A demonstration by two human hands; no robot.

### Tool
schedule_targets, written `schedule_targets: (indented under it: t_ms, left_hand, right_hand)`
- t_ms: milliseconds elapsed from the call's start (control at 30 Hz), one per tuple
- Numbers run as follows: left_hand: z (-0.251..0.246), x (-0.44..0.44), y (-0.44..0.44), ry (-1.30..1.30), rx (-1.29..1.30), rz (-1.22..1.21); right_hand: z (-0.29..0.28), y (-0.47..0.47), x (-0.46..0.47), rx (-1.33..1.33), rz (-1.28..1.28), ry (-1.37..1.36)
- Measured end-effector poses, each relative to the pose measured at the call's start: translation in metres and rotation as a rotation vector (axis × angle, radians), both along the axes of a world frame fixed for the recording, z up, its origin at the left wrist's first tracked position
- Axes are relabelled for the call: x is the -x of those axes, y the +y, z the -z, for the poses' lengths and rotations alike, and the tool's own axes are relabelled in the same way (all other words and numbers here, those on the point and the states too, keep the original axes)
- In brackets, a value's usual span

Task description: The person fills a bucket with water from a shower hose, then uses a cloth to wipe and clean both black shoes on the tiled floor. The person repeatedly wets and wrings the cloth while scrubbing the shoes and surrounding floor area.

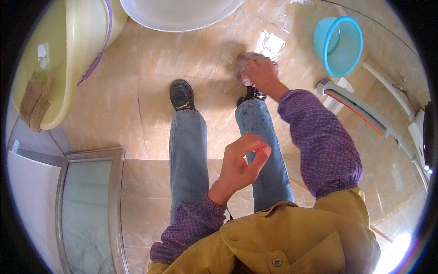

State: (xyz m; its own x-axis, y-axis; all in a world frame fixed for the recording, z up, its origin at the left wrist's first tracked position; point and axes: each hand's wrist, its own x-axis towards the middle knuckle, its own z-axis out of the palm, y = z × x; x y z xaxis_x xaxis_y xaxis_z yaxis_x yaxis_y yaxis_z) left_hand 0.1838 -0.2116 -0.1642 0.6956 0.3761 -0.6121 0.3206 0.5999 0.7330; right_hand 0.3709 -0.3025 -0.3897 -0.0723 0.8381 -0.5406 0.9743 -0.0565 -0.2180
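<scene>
Beyond my right foot, my right hand (262, 74) is closed on a damp-looking, pinkish-grey cloth (247, 63), blurred at its edge. The cloth is low over or on the tan tiled floor (178, 58); I cannot tell whether it touches. My left hand (244, 161) is raised before my right thigh, its fingers curled into a ring with thumb and forefinger meeting and nothing seen between them. Purple knitted sleeve covers (325, 144) reach over both forearms. A black shoe (181, 94) is on my left foot, and my right shoe is partly hidden behind the hand and trouser leg.
A light blue plastic basin (342, 48) is at the upper right, near a grey squeegee-like head with an orange strip (356, 111). A white basin (183, 25) is at the top. On the left, a brown cloth (36, 99) hangs over a yellow tub's rim (70, 68), above a framed glass panel (85, 212).
</scene>
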Motion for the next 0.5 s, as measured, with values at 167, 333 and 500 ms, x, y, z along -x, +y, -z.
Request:
schedule_targets:
  t_ms: [167,333,500]
  left_hand:
    - [0.0,0.0,-0.004,0.016,0.027,0.027]
    - [-0.001,-0.001,-0.001,0.035,-0.015,0.049]
    - [0.0,-0.004,-0.011,0.048,0.004,0.042]
  right_hand:
    - [-0.011,0.001,-0.027,0.023,0.027,-0.058]
    - [-0.012,-0.021,-0.053,0.191,0.006,-0.15]
    - [-0.041,-0.043,-0.135,0.157,0.306,-0.355]
